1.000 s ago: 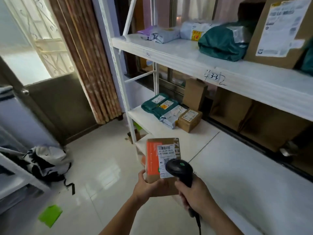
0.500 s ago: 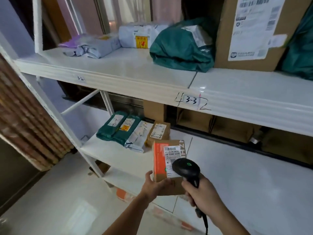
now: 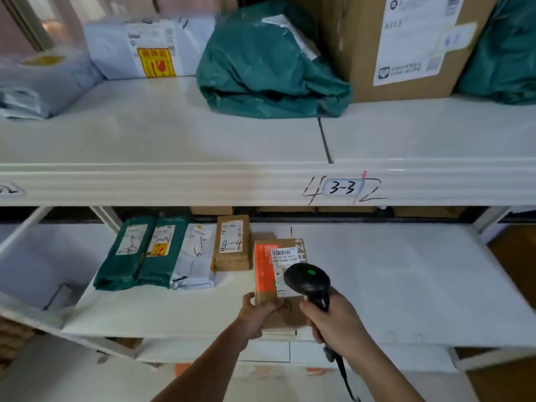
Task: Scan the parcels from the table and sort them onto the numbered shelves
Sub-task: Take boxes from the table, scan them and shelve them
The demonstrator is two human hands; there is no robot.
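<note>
Closer now — parcel [image 3: 280,282] lengthwise toward shelf [image 3: 377,271].

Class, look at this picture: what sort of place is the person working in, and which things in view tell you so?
Probably a parcel pickup or sorting room. White shelves carry handwritten numbers such as the 3-3 label, labelled parcels like the box marked 4-4 lie in rows, and the right hand holds a barcode scanner.

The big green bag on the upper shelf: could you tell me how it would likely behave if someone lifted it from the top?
The green bag would probably sag and shift, since its plastic is creased and slumped. It looks soft, so likely not fragile. Its glossy film may be slippery; it leans against the cardboard box, so it might flop once moved.
</note>
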